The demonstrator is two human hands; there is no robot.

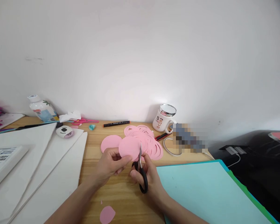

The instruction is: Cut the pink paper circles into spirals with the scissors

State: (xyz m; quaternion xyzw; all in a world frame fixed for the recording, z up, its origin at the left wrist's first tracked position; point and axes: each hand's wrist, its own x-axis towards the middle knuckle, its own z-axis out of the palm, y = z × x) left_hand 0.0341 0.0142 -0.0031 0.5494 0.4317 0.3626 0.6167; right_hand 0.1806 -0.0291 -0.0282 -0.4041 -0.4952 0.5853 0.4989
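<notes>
A pink paper circle [128,147] is pinched between the thumb and fingers of my left hand [113,161]. My right hand [147,174] has its fingers through the black handles of a pair of scissors [143,180]. The scissors' blades point upward at the right edge of the circle. Behind them lies a heap of pink paper rings and offcuts [154,144] on the wooden table. Another pink paper disc [109,142] rests just left of the heap. Nearer to me is a small pink scrap [107,214].
White boards [67,165] cover the left side, with a white box [4,165] on them. Light blue sheets [200,186] lie at right. Along the wall stand a bottle [43,109], pink scissors [87,121], a black marker [116,123] and a white mug [163,119].
</notes>
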